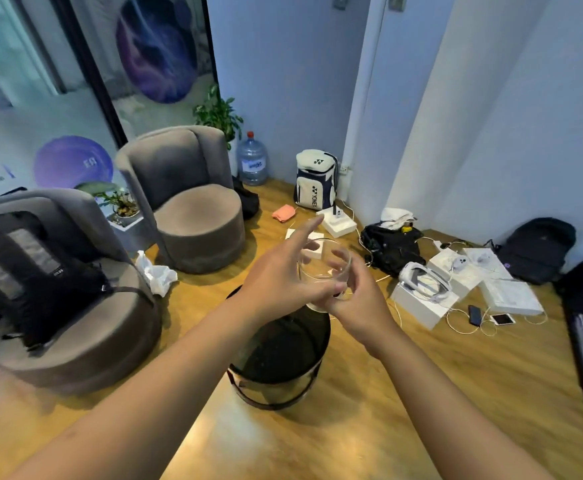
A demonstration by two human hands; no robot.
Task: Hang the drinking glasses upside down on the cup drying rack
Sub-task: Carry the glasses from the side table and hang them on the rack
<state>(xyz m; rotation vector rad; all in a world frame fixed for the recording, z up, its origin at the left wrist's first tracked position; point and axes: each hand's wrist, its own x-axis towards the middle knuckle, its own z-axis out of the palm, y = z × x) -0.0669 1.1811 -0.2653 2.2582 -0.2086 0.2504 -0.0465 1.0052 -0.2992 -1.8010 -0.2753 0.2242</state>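
A clear drinking glass (324,263) is held in the air at the middle of the view, its open rim tilted up and away from me. My right hand (359,299) grips it from the right, fingers curled round its lower part. From the left, my left hand (276,278) meets the glass, its index finger stretched out past the rim and its lower fingers curled against the base beside the right fingers. The glass base is hidden behind the fingers. No cup drying rack is in view.
Directly below the hands stands a dark round glossy stand (279,362) on the wooden floor. Two grey armchairs (196,202) are on the left, one bearing a black backpack (41,278). White boxes, cables and phones (470,292) lie scattered at the right, with bags by the wall.
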